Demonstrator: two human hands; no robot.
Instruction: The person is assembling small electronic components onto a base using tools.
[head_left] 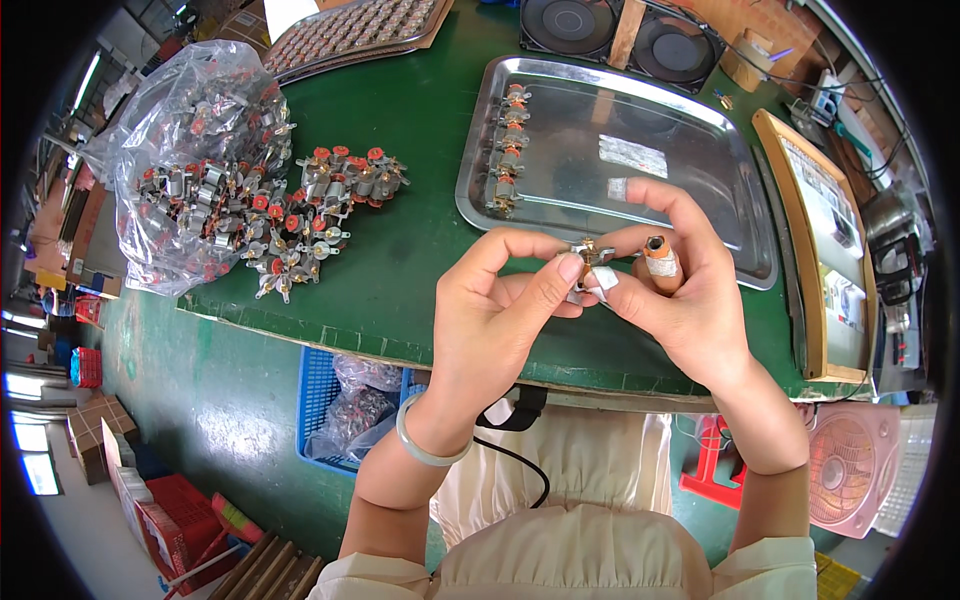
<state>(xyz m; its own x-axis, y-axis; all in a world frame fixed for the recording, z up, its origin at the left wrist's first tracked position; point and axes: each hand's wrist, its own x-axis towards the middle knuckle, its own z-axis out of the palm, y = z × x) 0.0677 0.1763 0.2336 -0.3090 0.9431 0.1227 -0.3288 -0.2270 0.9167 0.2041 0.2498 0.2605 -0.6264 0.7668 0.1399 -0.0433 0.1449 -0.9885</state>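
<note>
A small metal component (588, 252) with a brass-coloured middle and side tabs is pinched between my two hands, above the near part of the green table. My left hand (500, 305) grips it between thumb and fingers. From the other side, my right hand (690, 290) holds it with its thumb, while one finger is raised and bent; white tape wraps that fingertip and the thumb tip. A short brown hollow-ended tube (659, 256), partly wrapped in white tape, sits among my right hand's curled fingers. Beyond the hands, a metal tray (560, 100) carries a column of similar components (510, 150) along its left side.
A clear plastic bag (150, 130) of similar components lies open at left, with a loose pile (300, 220) spilling onto the green table (400, 120). Filled trays (360, 35) and black fans (570, 25) stand at the back. A wooden-framed board (825, 240) is at right.
</note>
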